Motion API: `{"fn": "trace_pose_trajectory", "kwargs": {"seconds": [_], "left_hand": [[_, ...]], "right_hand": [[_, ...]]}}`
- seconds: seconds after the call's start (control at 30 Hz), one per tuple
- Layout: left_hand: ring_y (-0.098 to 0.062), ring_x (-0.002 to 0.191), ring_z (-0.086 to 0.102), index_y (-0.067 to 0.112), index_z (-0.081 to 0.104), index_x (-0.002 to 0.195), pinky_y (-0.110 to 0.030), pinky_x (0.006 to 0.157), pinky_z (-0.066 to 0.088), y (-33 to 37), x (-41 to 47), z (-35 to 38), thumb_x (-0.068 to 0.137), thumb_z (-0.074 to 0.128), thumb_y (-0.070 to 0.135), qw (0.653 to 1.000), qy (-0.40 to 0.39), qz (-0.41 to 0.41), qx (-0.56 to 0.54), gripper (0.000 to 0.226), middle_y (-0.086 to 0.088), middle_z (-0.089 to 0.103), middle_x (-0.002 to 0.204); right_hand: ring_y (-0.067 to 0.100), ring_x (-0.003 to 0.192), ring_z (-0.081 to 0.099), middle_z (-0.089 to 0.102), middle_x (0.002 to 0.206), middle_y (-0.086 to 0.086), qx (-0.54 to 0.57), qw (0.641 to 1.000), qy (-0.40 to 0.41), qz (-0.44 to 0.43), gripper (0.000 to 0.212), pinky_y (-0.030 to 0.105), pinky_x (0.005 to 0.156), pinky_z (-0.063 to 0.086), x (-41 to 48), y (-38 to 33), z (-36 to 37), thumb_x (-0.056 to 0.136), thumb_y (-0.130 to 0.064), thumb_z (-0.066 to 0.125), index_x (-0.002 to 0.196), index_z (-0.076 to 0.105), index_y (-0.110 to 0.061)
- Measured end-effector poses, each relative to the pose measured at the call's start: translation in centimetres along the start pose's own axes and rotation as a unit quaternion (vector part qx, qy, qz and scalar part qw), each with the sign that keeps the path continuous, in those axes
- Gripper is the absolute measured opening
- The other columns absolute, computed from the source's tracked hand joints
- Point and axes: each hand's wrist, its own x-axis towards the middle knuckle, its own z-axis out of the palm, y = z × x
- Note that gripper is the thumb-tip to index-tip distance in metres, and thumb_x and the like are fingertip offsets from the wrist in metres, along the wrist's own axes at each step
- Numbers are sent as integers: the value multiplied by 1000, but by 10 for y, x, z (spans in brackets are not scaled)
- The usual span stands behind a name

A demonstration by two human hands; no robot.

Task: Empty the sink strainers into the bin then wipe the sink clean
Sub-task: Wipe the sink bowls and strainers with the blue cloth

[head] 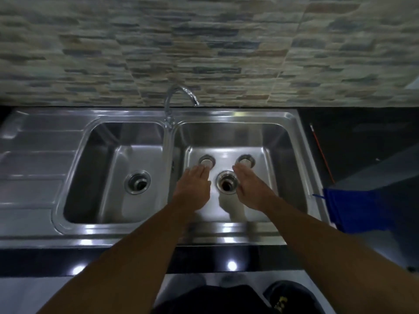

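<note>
Dim overall, with glare spots on the steel sink (226, 232) rim, motion blur and wide-angle edge bending.

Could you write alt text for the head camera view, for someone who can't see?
A person's left hand and right hand reach, fingers straight, for the left strainer and right strainer lying in a steel sink's right bowl, behind its open drain. A blue cloth lies to the right.

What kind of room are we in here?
Most likely a home kitchen: a steel double-bowl sink with a drainboard, a curved tap behind it, a stone-pattern tiled wall and a dark countertop.
</note>
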Motion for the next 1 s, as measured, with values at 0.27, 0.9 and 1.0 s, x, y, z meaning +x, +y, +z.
{"fn": "trace_pose_trajectory", "kwargs": {"seconds": [0.27,0.9,1.0], "left_hand": [[-25,156,-2,9,7,160,-42,127,3,-77,31,26,107,27,31,998,-46,-28,-28,60,-11,2,169],[-28,154,19,2,31,155,-43,127,13,-97,64,64,105,33,21,987,131,-62,-66,53,-16,27,163],[-27,154,19,2,30,155,-44,127,14,-96,64,64,106,35,19,987,137,-66,-61,52,-16,27,163]], "right_hand": [[25,155,-3,1,168,10,-35,995,-77,56,71,35,126,8,64,-3,39,101,-18,44,159,6,-5],[33,154,-11,-11,166,17,-116,977,-101,151,101,43,126,0,164,93,83,94,-39,63,157,-7,-2],[35,153,-11,-13,166,19,-140,971,-105,165,104,46,126,3,172,103,87,94,-47,60,156,-9,-1]]}}
